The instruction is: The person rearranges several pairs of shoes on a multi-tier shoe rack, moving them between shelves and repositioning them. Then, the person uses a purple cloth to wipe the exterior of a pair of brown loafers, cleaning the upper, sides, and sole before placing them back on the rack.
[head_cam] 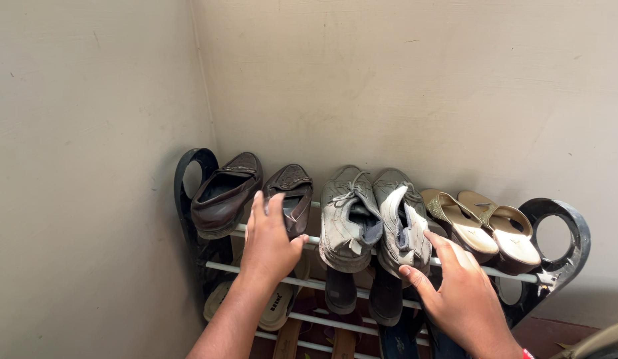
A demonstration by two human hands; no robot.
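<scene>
A shoe rack [563,247] with white rails and black looped ends stands in a wall corner. Its top rails carry a pair of brown loafers, the left one [224,194] and the right one [292,186], then two worn grey lace-up shoes [345,216] [400,223], then a pair of gold sandals [485,226]. My left hand [269,246] lies over the heel of the right brown loafer, fingers spread. My right hand [455,292] touches the heel side of the right grey shoe with thumb and fingers apart.
Lower rails hold more footwear: a pale sandal [272,309] at the left and dark shoes [362,292] hanging toe down. Plain beige walls [89,166] close in at the left and behind. A red-brown floor [555,336] shows at the lower right.
</scene>
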